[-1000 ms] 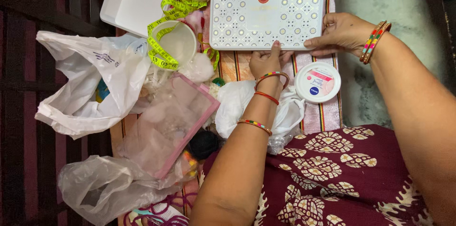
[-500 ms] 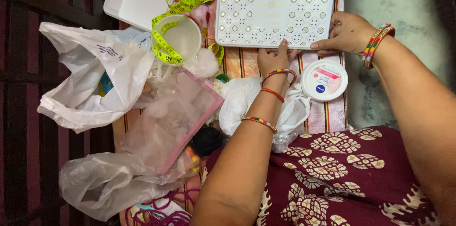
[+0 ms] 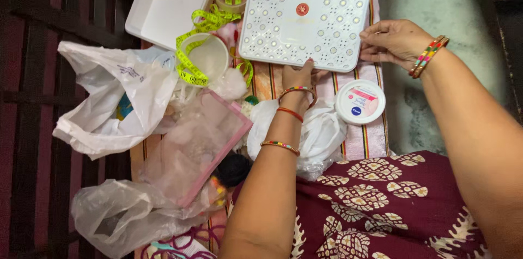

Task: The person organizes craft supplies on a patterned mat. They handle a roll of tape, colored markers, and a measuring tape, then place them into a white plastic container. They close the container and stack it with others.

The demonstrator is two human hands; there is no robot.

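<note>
Both hands' fingers [image 3: 376, 34] curl, gripping the patterned white box [image 3: 305, 19] edges

left fingertips under patterned box [image 3: 303, 21], bag [image 3: 111, 98] contents unclear

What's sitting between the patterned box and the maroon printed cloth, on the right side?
In the head view, a round white cream tin lies on the striped mat, between the patterned box and the maroon printed cloth.
</note>
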